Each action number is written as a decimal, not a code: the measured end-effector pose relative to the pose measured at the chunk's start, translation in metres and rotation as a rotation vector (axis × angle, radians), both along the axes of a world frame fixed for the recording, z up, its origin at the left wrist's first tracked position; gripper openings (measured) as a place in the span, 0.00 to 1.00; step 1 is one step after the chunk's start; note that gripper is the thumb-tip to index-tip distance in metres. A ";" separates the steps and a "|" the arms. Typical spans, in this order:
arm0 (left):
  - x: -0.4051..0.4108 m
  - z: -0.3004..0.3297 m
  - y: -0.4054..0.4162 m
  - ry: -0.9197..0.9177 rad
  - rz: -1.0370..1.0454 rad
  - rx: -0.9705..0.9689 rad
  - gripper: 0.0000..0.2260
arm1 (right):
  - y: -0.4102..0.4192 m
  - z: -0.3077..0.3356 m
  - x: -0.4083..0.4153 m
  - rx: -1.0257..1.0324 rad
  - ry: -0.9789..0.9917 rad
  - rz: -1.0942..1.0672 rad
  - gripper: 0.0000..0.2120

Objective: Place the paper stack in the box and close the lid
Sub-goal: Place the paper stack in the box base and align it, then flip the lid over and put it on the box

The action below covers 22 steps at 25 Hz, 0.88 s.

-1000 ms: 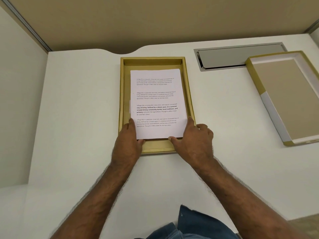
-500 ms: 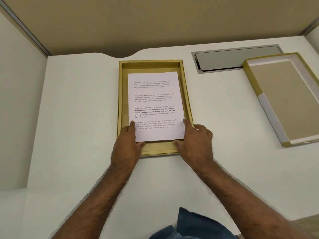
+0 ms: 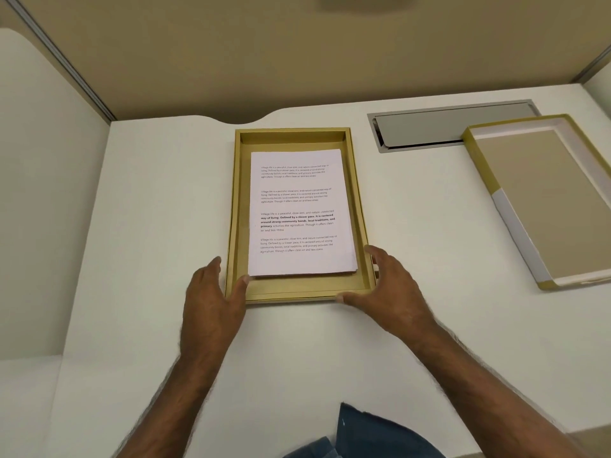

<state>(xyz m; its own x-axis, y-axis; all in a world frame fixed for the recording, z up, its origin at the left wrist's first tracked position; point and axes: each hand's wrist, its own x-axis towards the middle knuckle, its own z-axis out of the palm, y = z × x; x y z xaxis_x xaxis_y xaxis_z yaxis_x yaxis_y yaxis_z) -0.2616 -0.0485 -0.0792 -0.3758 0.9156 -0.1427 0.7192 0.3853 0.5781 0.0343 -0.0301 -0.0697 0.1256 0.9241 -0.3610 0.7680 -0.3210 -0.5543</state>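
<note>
The white paper stack with printed text lies flat inside the shallow gold box at the middle of the white desk. My left hand is at the box's near left corner, thumb resting on the inner floor by the stack's corner, fingers spread. My right hand is at the near right corner, thumb along the front rim, fingers apart beside the right wall. Neither hand holds the paper. The gold and white lid lies upside down at the right of the desk.
A grey metal cable hatch is set into the desk behind the lid's far corner. Beige partition panels rise behind and to the left. The desk's near edge is by my lap.
Both hands let go of the paper stack and moved outward to the box's near corners. The stack now lies flat in the box.
</note>
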 end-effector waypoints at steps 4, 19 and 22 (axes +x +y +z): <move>0.000 -0.008 -0.013 -0.094 0.001 -0.034 0.33 | -0.006 -0.005 0.006 0.046 -0.012 0.063 0.51; 0.029 0.003 -0.016 -0.035 0.094 0.016 0.33 | -0.001 -0.004 0.046 0.063 0.133 0.112 0.46; 0.059 0.016 -0.008 0.022 0.062 0.163 0.29 | -0.002 0.005 0.077 0.139 0.148 0.068 0.41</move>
